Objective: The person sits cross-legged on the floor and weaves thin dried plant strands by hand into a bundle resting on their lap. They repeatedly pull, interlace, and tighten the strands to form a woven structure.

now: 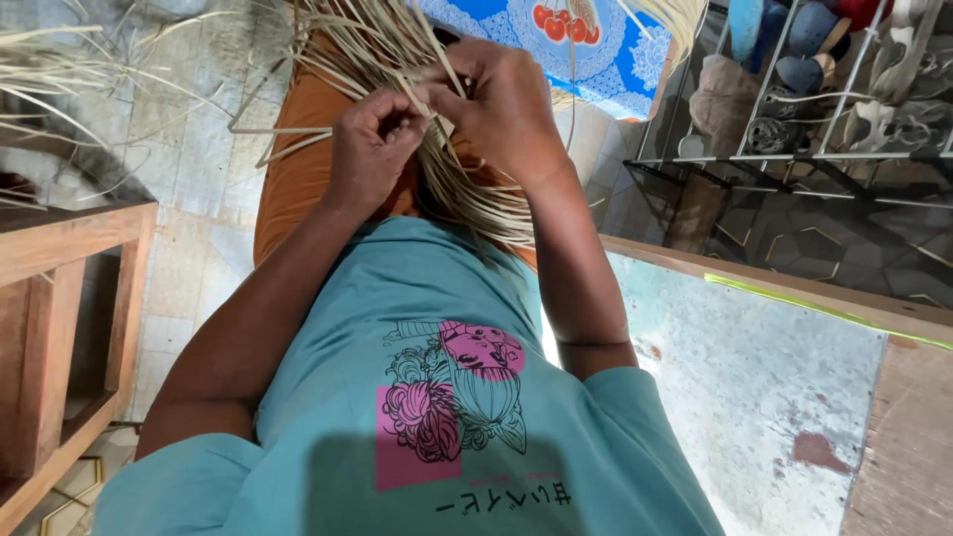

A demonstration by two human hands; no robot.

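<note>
I see my left hand (372,149) and right hand (501,104) touching, both pinched on pale straw strands (476,203) running lengthwise over the orange-clad lap (298,169).

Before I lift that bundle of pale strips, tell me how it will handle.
The strips probably flop: they bend and droop over the lap below the left hand and right hand. They look thin and flat, so likely light. Loose ends splay out at the top left, so the bundle may well scatter unless pinched together.
</note>
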